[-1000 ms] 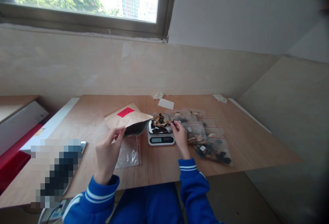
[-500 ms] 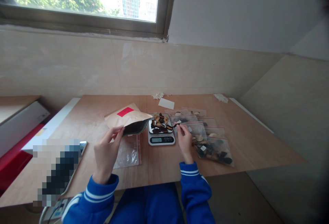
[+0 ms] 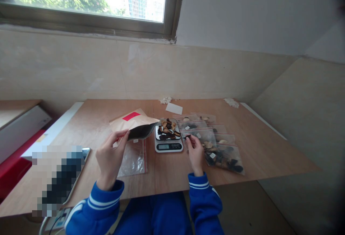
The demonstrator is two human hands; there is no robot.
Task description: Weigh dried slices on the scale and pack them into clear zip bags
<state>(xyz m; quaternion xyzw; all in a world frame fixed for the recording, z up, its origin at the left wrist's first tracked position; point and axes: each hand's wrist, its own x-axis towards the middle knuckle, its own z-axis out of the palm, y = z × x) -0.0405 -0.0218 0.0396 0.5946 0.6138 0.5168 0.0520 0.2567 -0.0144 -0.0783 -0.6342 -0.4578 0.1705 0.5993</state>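
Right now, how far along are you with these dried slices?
Done: several filled zip bags lie at the right. In hand: the right hand pinches a dark slice beside the digital scale with its heap of pieces, while the left hand holds a kraft envelope open. Left: a clear zip bag under the envelope looks unfilled.

Count: one digital scale (image 3: pixel 168 146), one kraft pouch (image 3: pixel 129 123) left of it, one clear zip bag (image 3: pixel 133 163) also left. At least five filled zip bags (image 3: pixel 223 159) right of the scale, overlapping, so exact count unclear. Behind it: one white card (image 3: pixel 174 108), two tissue scraps (image 3: pixel 165 100).
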